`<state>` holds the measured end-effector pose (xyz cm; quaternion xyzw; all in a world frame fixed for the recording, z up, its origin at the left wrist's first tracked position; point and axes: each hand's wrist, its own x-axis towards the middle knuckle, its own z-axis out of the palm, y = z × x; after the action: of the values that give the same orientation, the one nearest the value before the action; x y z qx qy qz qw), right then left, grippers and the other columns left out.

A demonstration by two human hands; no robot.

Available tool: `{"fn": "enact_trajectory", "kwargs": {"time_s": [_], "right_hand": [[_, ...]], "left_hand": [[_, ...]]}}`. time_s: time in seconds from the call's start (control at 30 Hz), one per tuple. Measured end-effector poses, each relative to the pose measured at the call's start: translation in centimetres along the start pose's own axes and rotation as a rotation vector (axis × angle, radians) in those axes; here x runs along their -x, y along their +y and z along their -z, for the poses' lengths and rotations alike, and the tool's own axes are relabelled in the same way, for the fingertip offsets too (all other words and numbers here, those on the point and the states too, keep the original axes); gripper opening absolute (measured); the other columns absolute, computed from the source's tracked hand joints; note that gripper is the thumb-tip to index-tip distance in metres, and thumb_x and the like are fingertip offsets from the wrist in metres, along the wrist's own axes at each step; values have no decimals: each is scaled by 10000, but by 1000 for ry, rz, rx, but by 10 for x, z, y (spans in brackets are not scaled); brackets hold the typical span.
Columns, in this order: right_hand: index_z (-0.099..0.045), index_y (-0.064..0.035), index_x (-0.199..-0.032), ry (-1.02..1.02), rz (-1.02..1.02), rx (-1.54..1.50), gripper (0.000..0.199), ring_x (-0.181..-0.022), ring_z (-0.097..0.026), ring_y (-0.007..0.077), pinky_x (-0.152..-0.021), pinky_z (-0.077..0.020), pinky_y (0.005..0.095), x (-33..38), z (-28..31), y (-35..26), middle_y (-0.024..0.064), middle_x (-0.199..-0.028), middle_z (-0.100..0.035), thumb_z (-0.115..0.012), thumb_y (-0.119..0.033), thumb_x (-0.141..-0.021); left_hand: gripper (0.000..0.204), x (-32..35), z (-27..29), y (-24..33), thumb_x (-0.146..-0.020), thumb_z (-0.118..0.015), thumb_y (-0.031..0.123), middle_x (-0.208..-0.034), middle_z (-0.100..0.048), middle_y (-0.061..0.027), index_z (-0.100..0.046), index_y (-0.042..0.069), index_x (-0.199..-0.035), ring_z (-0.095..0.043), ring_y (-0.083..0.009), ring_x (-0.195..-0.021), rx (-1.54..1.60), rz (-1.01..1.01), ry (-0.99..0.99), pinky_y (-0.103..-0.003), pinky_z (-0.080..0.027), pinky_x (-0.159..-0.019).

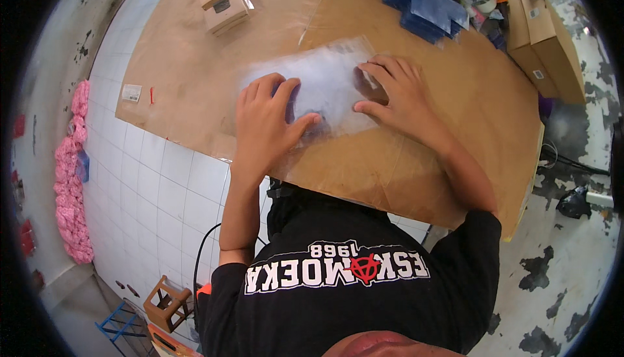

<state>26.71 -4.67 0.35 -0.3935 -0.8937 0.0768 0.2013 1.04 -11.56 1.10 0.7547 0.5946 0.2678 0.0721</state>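
Note:
A flat, whitish see-through plastic packet (328, 80), looking like a clear plastic bag or a small stack of them, lies on the brown-covered table. My left hand (266, 110) rests over its left side, thumb stretched away from the curved fingers. On the right edge is my right hand (396, 90), its thumb and fingertips touching the plastic with a gap between them. Neither hand is closed round the packet. Glare on the plastic hides whether anything is inside it.
A small cardboard box (225, 7) stands at the far left of the table (455, 142). Blue plastic packets (426, 9) are piled at the far right, near larger cardboard boxes (543, 45). Pink bundles (70, 181) and a brown stool (167, 303) stand on the left.

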Motion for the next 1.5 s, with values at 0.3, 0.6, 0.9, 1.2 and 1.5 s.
{"fn": "enact_trajectory", "kwargs": {"time_s": [0.3,0.6,0.9,1.2,1.5], "right_hand": [[-572,-113,-1202,-230,-23,-8,736,-1027,-524,296,-917,-360,399,-25,9,4,91,-1050,-574,-769,-533,-630],[-580,-117,-1099,-322,17,-115,670,-944,-578,287,-818,-412,419,-40,12,14,96,-947,-615,-838,-429,-565],[-592,-63,-998,-212,74,-373,358,-791,-535,215,-697,-432,337,-30,0,29,67,-853,-547,-769,-163,-704],[-630,-21,-915,-167,-25,-392,180,-650,-579,196,-602,-458,305,-31,14,27,67,-745,-625,-669,23,-744],[-673,-15,-879,-72,33,-418,136,-725,-656,247,-653,-505,336,-22,56,-1,130,-806,-668,-664,12,-746]], "left_hand": [[624,-31,-4,-5,-556,-847,409,-968,-555,-122,-576,35,-976,-533,-292,-997,-93,-5,-197,-423,-412,-800],[617,-31,-6,-2,-548,-844,425,-983,-566,-87,-585,103,-1006,-526,-274,-1010,-125,-26,-224,-402,-394,-813],[609,-28,-10,2,-554,-843,390,-1021,-550,-80,-594,108,-1033,-500,-265,-1044,-51,47,-205,-397,-361,-866],[596,-25,-13,0,-532,-863,323,-1068,-541,-65,-597,103,-1018,-497,-270,-1048,9,40,-154,-395,-358,-870],[297,-20,-18,0,-687,-793,163,-942,-623,-65,-647,58,-925,-600,-236,-851,320,138,-95,-375,-414,-834]]}}
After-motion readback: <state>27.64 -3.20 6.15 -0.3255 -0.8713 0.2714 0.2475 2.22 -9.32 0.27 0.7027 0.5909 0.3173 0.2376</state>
